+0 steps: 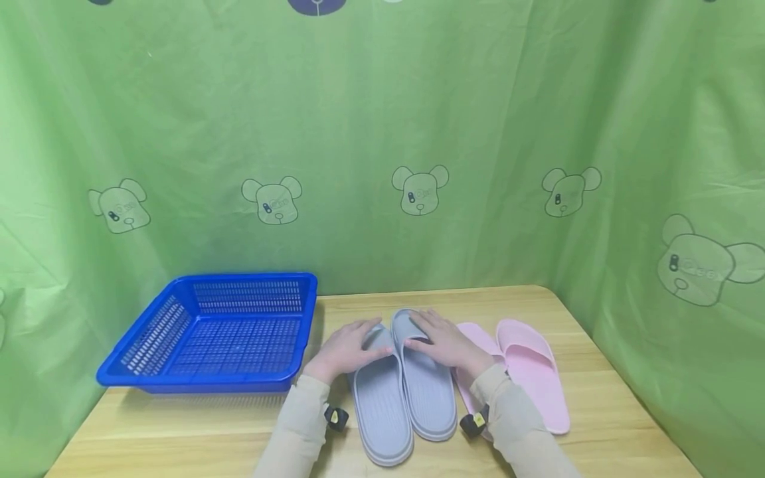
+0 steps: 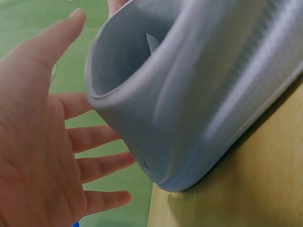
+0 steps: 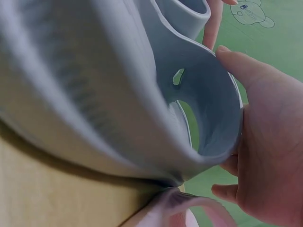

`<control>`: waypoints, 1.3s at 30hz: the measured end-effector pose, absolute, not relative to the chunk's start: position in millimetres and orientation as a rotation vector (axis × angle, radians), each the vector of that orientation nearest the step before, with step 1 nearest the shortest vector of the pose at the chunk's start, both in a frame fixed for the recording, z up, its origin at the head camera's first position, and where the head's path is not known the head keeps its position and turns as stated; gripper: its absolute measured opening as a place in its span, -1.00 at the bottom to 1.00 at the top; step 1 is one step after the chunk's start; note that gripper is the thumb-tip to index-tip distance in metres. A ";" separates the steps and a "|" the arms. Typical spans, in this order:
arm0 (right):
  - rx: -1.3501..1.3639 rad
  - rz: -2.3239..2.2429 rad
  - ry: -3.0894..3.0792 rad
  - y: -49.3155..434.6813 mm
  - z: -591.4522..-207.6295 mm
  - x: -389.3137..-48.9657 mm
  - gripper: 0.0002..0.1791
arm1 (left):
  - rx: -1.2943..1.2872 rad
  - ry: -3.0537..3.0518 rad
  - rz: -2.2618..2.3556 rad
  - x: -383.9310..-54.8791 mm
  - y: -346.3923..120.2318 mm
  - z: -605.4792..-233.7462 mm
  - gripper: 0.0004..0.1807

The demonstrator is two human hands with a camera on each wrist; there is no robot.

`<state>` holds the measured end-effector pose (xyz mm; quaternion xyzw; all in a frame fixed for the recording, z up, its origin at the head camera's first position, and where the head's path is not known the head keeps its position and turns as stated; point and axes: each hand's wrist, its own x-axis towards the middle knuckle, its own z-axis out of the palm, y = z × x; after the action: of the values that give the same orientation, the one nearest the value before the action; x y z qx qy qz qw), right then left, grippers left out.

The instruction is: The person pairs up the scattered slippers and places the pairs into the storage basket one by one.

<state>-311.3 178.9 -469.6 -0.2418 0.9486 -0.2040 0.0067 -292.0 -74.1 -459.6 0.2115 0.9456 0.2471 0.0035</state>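
Behind the left hand [image 1: 348, 350] and the right hand [image 1: 445, 340] hung a large green curtain [image 1: 346, 119], and beneath them spread a wooden table [image 1: 209, 435]. To the left of the left hand stood a blue basket [image 1: 215, 380], probably set aside there so that it did not disturb the arms. Directly between and under the hands lay the left grey slipper [image 1: 381, 405] and the right grey slipper [image 1: 429, 395], side by side on the table, toes away from the person; it seems that this placing gave each hand its own strap to reach. To the right of the right hand lay the pink slippers [image 1: 538, 378], partly covered by the right sleeve [image 1: 508, 405]. The left hand, with its fingers spread and nearly straight, lay along the outer side of its strap, while the thumb stood apart in the left wrist view, so it was not clasping. The right hand rested loosely at the other strap, thumb touching the edge, and I could see no firm grasp. Smallest were the black wrist devices [image 1: 337, 418], probably worn so low to look at each hand's work.
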 end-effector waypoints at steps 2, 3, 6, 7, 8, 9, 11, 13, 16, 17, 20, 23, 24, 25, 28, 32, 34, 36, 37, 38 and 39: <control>-0.758 -0.653 2.964 178.9 -471.1 -311.4 -0.16 | 0.664 2.951 0.776 -291.5 -74.4 -459.7 -0.07; -0.757 -0.661 2.961 178.9 -471.6 -311.5 -0.16 | 0.666 2.944 0.773 -291.4 -74.6 -459.9 -0.06; -0.751 -0.685 2.949 179.0 -472.4 -311.3 -0.16 | 0.678 2.921 0.773 -291.2 -75.2 -460.4 -0.06; -0.752 -0.691 2.945 179.0 -472.6 -311.4 -0.16 | 0.684 2.914 0.774 -291.4 -75.3 -460.8 -0.07; -0.753 -0.697 2.943 179.1 -472.9 -311.5 -0.16 | 0.689 2.907 0.779 -291.6 -75.4 -461.1 -0.07; -0.758 -0.702 2.941 179.2 -473.4 -311.6 -0.16 | 0.694 2.902 0.783 -291.9 -75.5 -461.5 -0.08; -0.770 -0.710 2.941 179.5 -474.7 -312.3 -0.16 | 0.696 2.897 0.782 -292.3 -75.9 -462.0 -0.09; -0.782 -0.717 2.945 179.7 -476.1 -313.1 -0.16 | 0.696 2.895 0.778 -292.7 -76.2 -462.8 -0.11; -0.790 -0.735 2.946 179.9 -476.9 -313.6 -0.16 | 0.691 2.893 0.774 -292.7 -76.5 -462.9 -0.12; -0.789 -0.741 2.946 179.8 -476.8 -313.6 -0.17 | 0.692 2.894 0.774 -292.9 -76.6 -463.1 -0.13; -0.782 -0.757 2.940 179.6 -475.9 -313.0 -0.18 | 0.695 2.893 0.779 -293.2 -76.7 -463.0 -0.14; -0.766 -0.768 2.925 179.3 -474.9 -312.4 -0.18 | 0.699 2.892 0.784 -293.4 -77.0 -462.8 -0.14; -0.764 -0.772 2.922 179.1 -474.6 -312.2 -0.18 | 0.703 2.893 0.785 -293.8 -77.2 -462.9 -0.13; -0.761 -0.776 2.920 179.0 -474.4 -312.0 -0.18 | 0.705 2.893 0.786 -293.9 -77.4 -462.8 -0.12; -0.753 -0.782 2.915 178.5 -473.5 -311.8 -0.19 | 0.708 2.894 0.786 -294.1 -77.4 -462.3 -0.10; -0.771 -0.772 2.928 178.5 -473.0 -312.3 -0.18 | 0.712 2.890 0.792 -293.9 -77.5 -461.1 -0.10; -0.780 -0.766 2.934 178.4 -472.8 -312.3 -0.18 | 0.719 2.888 0.797 -293.7 -77.5 -460.7 -0.10; -0.791 -0.757 2.941 178.3 -472.5 -312.0 -0.17 | 0.725 2.885 0.806 -293.1 -77.8 -459.9 -0.10; -0.794 -0.754 2.943 178.3 -472.3 -311.7 -0.17 | 0.729 2.885 0.808 -292.8 -77.9 -459.5 -0.10; -0.790 -0.754 2.942 178.2 -472.1 -311.5 -0.17 | 0.730 2.885 0.809 -292.5 -78.0 -459.1 -0.10; -0.791 -0.756 2.942 178.2 -471.8 -311.1 -0.17 | 0.731 2.885 0.809 -292.1 -78.2 -458.4 -0.10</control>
<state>-311.1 178.2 -471.8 -0.2520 0.9373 -0.2408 0.0013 -292.1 -78.2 -458.4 0.2368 0.9351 0.2622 0.0285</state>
